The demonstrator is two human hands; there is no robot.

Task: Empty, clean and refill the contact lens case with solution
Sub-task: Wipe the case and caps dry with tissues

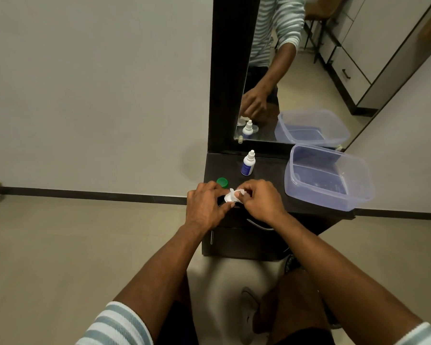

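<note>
Both hands meet over the front of a dark cabinet top (269,168). My left hand (205,205) grips the white contact lens case (229,197) from the left, and most of the case is hidden by fingers. My right hand (260,201) pinches something white, a tissue or a cap (240,194), against the case; I cannot tell which. A green cap (222,182) lies on the top just behind my left hand. The white solution bottle (248,163) with a blue label stands upright further back, its cap on.
A clear plastic tub (330,202) sits on the right of the cabinet top, overhanging its edge. A mirror (296,70) stands behind and reflects the bottle, tub and a hand. Drawer handles (259,225) lie below my hands. The floor lies to the left.
</note>
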